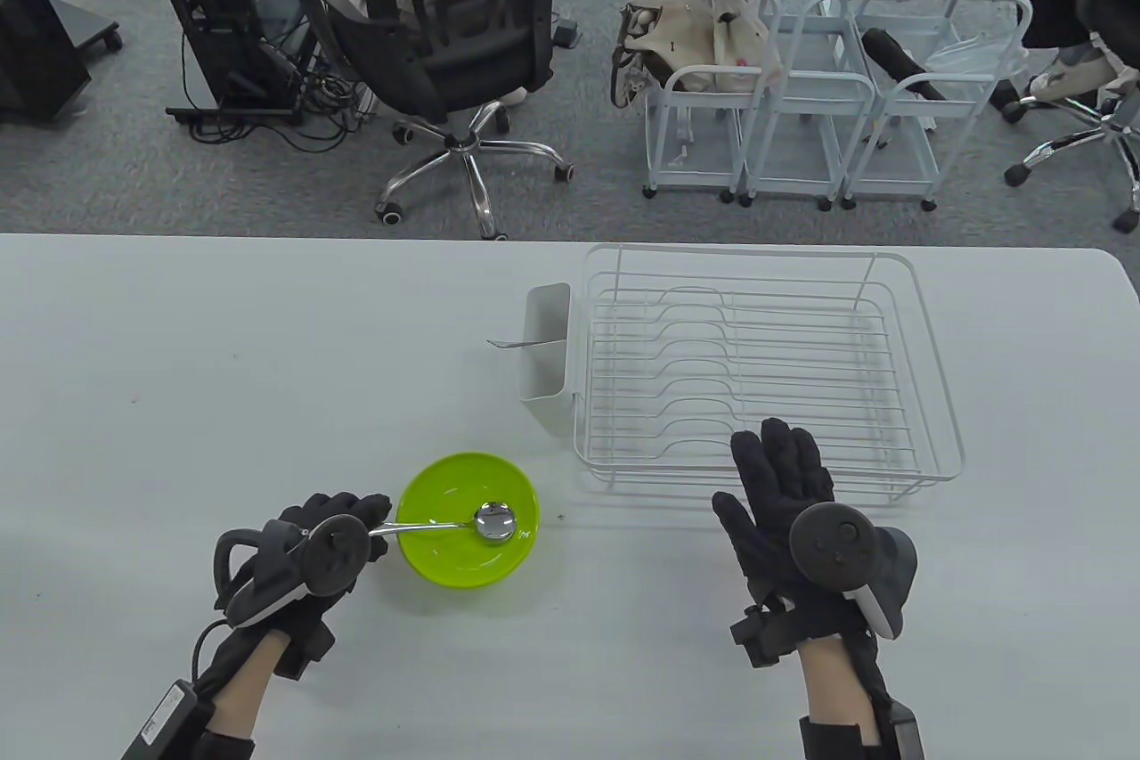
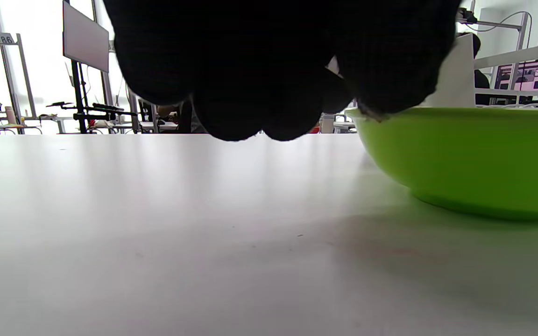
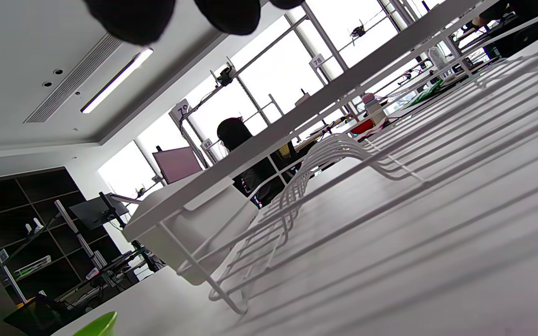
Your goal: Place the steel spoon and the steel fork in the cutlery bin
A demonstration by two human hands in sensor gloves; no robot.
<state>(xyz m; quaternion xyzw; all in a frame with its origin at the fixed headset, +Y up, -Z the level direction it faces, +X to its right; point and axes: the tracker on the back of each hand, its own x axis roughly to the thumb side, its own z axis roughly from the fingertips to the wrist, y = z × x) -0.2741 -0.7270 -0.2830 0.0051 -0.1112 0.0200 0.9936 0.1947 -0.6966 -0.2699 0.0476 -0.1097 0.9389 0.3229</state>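
A steel spoon (image 1: 481, 521) lies with its head in a lime green bowl (image 1: 445, 484). My left hand (image 1: 352, 519) grips the end of the spoon's handle at the bowl's left rim. In the left wrist view my curled fingers (image 2: 269, 65) hang beside the bowl (image 2: 474, 158). The white cutlery bin (image 1: 546, 363) hangs on the left side of the white wire dish rack (image 1: 766, 363). A steel fork's handle (image 1: 509, 344) sticks out of the bin to the left. My right hand (image 1: 779, 484) lies flat and open on the table at the rack's front edge, holding nothing.
The rack (image 3: 325, 154) and bin (image 3: 189, 224) fill the right wrist view, with a bit of the bowl (image 3: 98, 325) at the bottom left. Beyond the table's far edge (image 1: 356, 237) stand an office chair (image 1: 454, 56) and white carts (image 1: 793, 110).
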